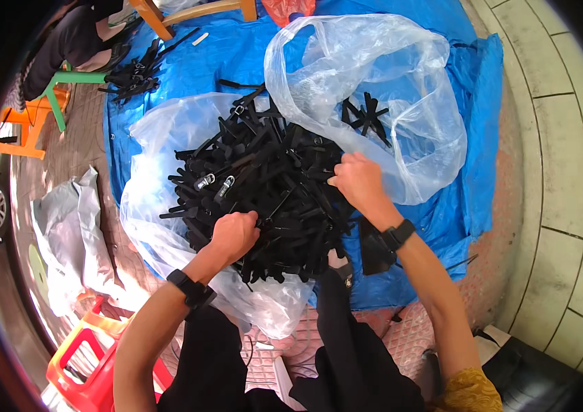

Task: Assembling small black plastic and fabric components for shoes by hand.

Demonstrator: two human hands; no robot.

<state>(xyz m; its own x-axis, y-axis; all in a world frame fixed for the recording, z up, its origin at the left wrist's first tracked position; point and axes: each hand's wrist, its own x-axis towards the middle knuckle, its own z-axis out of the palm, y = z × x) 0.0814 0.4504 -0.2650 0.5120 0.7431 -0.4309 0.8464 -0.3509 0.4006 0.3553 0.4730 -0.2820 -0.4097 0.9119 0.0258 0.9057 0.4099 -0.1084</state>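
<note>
A large heap of black straps (284, 172), some with silvery buckles (225, 187), lies in front of me on clear plastic. My left hand (235, 235) is closed at the heap's near side, with a black strap end at its fingertips. At the heap's right edge, my right hand (360, 180) is closed, thumb and fingers pinched together. What sits between those fingers blends into the dark heap. Both wrists wear black bands. Just beyond my right hand is an open clear plastic bag (435, 137), with a few black straps (368, 117) in it.
Under the heap spreads a blue tarp (477, 165). Another small pile of black straps (139, 74) lies at the far left, near a seated person's leg and an orange-and-green stool (27, 134). A red stool (88, 357) stands near left, below a grey sheet (75, 233).
</note>
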